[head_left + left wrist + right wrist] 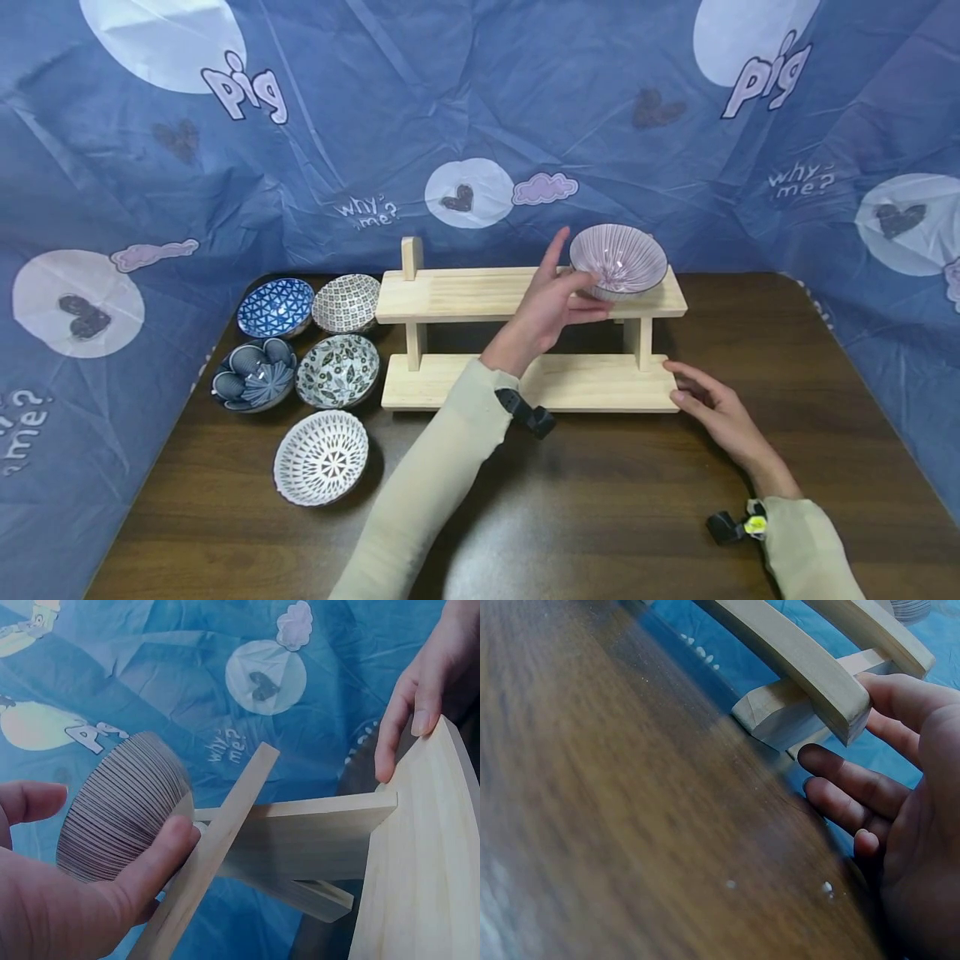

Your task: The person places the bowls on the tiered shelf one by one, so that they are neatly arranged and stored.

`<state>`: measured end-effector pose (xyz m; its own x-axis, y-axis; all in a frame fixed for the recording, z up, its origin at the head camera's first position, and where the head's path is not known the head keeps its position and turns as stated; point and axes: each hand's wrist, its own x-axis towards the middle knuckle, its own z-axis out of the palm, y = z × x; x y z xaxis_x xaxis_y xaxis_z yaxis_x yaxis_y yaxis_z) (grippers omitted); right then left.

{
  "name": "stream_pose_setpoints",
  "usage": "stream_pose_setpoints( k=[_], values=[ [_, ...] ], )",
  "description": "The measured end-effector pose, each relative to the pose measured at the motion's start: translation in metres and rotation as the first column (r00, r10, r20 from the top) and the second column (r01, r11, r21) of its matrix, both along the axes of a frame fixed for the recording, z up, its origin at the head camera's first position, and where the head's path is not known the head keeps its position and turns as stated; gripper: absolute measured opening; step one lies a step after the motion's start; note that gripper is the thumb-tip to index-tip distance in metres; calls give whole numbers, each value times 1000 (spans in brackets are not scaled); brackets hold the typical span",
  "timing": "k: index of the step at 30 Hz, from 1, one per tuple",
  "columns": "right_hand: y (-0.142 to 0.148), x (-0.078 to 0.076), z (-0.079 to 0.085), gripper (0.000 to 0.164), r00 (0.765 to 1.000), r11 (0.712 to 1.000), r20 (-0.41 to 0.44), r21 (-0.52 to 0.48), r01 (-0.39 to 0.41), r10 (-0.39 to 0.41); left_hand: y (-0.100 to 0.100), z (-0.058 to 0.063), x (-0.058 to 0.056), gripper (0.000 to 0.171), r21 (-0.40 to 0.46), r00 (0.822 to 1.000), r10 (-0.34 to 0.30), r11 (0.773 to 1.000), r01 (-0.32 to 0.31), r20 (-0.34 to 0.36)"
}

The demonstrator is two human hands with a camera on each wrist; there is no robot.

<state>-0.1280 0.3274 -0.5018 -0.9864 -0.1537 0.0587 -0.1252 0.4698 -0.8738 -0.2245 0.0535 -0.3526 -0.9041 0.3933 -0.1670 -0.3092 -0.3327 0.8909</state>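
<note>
**A:** Head view first: the striped bowl (619, 260) is pale with fine purple lines running from the centre to a dark rim. It sits on the right end of the top board of the wooden shelf (480, 293), a bit right of centre in the frame. The left hand (551, 300) has it clamped, thumb under the near side and index finger pointing up beside the rim.

**B:** Yep, the left wrist view shows the same thing, thumb pressed on the ribbed outside. What about the other hand?

**A:** The right hand (716, 410) is flat with the fingers straight and relaxed, tips touching the right end of the shelf's bottom board. It isn't holding anything.

**B:** And the setting?

**A:** It's a dark brown wooden table (615, 500), with a wrinkly blue cloth (465, 108) hung behind and down both sides, printed with white circles, hearts, clouds and "pig" and "why me?". In the left middle of the frame there are five more patterned bowls (303, 367), blue, green and white ones, clustered next to the shelf.

**B:** Anything you can't make out?

**A:** Both forearms get cut off at the bottom edge. The right wrist view is blurry across the tabletop, and the left wrist view only shows part of the bowl's outside, so you can't see inside it there.
</note>
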Motion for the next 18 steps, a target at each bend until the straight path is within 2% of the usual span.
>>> stream_pose_setpoints(
  k=[8, 18],
  values=[
    [0, 1, 0, 47, 1000, 1000, -3, -11, -3, 3, -9, -1, 6, 83, -21, 999, 8, 1000, -10, -53],
    [0, 0, 0, 47, 1000, 1000, 8, -20, -4, 4, -27, 4, 21, 78, -9, 996, 28, 1000, -29, -89]
  ],
)
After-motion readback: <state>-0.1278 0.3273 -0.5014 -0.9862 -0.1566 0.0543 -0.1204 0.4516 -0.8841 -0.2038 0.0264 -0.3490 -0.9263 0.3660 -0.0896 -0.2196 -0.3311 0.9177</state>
